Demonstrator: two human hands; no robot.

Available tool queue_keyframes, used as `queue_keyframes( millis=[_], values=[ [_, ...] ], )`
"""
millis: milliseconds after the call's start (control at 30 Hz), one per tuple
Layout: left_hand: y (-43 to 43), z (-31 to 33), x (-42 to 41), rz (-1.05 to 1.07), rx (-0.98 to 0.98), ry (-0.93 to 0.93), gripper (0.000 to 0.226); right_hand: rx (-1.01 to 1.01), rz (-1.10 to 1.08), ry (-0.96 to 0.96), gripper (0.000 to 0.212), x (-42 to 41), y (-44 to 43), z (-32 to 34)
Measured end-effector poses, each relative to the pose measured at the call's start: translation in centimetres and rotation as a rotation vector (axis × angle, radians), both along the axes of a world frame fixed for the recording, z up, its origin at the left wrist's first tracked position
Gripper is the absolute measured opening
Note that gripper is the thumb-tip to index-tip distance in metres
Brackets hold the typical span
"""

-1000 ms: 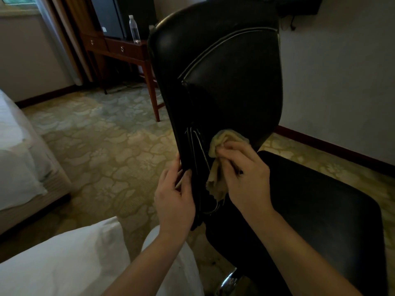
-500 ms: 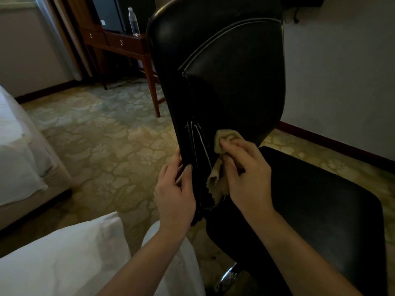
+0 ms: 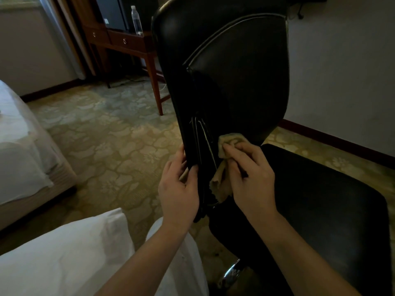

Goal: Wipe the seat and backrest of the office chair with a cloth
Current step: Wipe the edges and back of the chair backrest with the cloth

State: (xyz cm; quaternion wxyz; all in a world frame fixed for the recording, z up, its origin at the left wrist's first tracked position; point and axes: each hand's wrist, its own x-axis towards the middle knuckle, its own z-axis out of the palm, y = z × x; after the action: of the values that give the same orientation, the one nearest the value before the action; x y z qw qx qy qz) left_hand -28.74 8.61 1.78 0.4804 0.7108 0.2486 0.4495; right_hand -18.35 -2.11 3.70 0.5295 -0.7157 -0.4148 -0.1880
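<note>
A black leather office chair fills the middle of the view, its tall backrest (image 3: 235, 71) upright and its seat (image 3: 320, 199) stretching to the lower right. My left hand (image 3: 178, 189) grips the lower left edge of the backrest, thumb in front and fingers behind. My right hand (image 3: 250, 176) presses a crumpled tan cloth (image 3: 224, 165) against the lower part of the backrest, just above the seat. Part of the cloth hangs down below my fingers.
A wooden desk (image 3: 128, 41) with a water bottle (image 3: 136, 18) stands behind the chair at the back left. A bed (image 3: 25, 150) lies at the left and white bedding (image 3: 64, 257) at the bottom left. Patterned carpet (image 3: 111, 135) covers the floor; a wall (image 3: 342, 71) rises at the right.
My right hand has slid the cloth slightly upward along the lower backrest. My left hand has kept its grip on the backrest's edge.
</note>
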Motion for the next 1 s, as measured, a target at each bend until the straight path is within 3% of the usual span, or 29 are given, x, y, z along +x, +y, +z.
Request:
queue_keyframes(
  millis=[333,633,1000],
  values=[
    [1.3,0.0,-0.5,-0.047,0.041,0.063,0.065,-0.076,0.078,0.091,0.032,0.6,-2.2,-4.3],
    [1.2,-0.5,-0.7,-0.086,0.006,0.063,0.066,-0.034,0.012,-0.022,0.028,0.5,-0.4,-0.1],
    [1.3,-1.8,-0.7,-0.039,0.053,0.089,0.069,-0.169,0.058,0.053,0.016,1.1,-2.3,-3.9]
  ],
)
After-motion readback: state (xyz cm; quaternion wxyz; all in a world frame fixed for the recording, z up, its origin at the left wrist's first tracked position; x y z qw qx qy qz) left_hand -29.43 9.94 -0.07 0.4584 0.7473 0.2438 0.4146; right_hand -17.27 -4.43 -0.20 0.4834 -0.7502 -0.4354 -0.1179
